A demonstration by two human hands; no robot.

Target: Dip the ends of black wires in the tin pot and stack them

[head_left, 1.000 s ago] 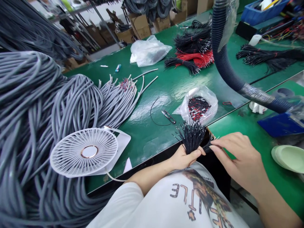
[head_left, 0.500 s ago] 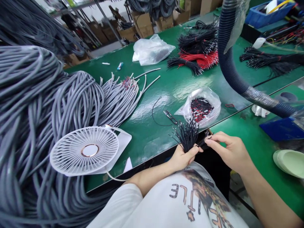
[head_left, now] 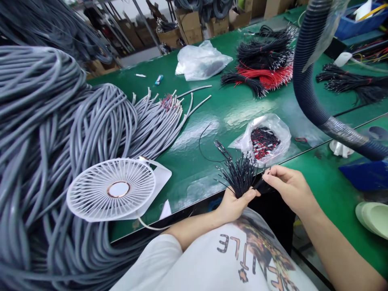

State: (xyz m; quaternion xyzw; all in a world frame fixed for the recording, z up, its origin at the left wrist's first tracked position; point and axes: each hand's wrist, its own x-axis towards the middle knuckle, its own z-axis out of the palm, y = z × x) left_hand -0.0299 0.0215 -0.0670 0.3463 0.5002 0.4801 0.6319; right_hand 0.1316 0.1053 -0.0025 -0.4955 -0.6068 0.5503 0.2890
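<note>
A bundle of black wires [head_left: 240, 173] with bare, silvery tips is wrapped in the fingers of my left hand [head_left: 235, 204], its ends fanned upward at the table edge. Close on its right, my right hand [head_left: 287, 188] pinches thumb and forefinger around the end of a black wire [head_left: 261, 182]; the exact grip is too small to make out. Just beyond the bundle lie small thread snips [head_left: 222, 149], partly covered by the wire tips. A clear plastic bag [head_left: 285, 129] holding short black and red pieces [head_left: 263, 142] stands open behind my hands.
Thick grey cables [head_left: 100, 117] cover the left side. In front of them sits a white fan [head_left: 113, 190]. A dark corrugated hose [head_left: 306, 89] curves down at right. Black and red wire bundles [head_left: 279, 76] and a plastic bag [head_left: 201, 62] lie at the back. Pale green bowls [head_left: 374, 218] stand right.
The view has shifted slightly, so the table things sit further right. My left hand keeps the bundle, which now overlaps the snips. My right hand stays pinched beside it.
</note>
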